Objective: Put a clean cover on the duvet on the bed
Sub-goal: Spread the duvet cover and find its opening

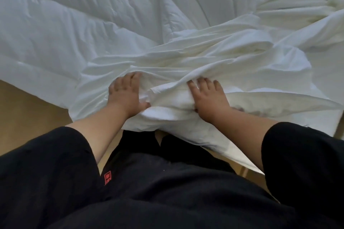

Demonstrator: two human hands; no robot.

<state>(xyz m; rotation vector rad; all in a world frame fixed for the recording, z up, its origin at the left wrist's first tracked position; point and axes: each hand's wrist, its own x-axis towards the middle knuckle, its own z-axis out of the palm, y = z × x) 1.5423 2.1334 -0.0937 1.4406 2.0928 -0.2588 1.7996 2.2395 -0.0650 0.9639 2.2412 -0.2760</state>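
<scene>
White cloth fills most of the view: a quilted duvet [78,16] lies spread across the bed, its stitched panels puffed and creased, and on top of it, at the near edge, a smoother white cover [195,61] is bunched into long folds that run from the middle out to the right. The left hand [124,95] lies on the gathered cover with its fingers spread and their tips sunk into a fold, the thumb tucked against the wad of cloth below. The right hand [208,96] presses on the same wad just beside it, fingers fairly straight and parted; whether its thumb hooks under the fabric cannot be told. The duvet's near left corner hangs off the bed over a tan floor [28,113], which is open on that side. The person's black clothing [167,191] stands right against the near edge, between the two bare forearms.
</scene>
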